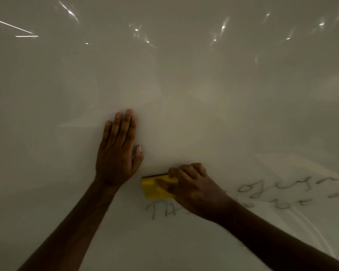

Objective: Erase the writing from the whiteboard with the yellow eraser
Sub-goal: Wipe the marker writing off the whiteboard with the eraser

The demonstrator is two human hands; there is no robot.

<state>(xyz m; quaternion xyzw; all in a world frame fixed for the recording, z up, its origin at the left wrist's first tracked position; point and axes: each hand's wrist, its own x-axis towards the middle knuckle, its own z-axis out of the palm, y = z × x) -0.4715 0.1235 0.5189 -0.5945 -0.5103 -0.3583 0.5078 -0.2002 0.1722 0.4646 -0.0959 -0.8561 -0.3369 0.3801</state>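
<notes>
Yellow eraser (157,187) — gripped by right hand (192,188) | left hand (117,151) flat, fingers together — whiteboard (184,85)

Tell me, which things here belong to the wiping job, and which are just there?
Part of the job:
- yellow eraser, held in the right hand
- writing left low on the board
- whiteboard
- left hand, flat on the board

Just there:
- light reflections on the board, nothing else

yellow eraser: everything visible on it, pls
The yellow eraser is a rectangular block, foam-like, with a thin dark layer along its top edge. It sits flat against the whiteboard, slightly tilted, just above the remaining writing. The right hand grips it, thumb across its face, covering its right part. The left hand is apart from it.
</notes>
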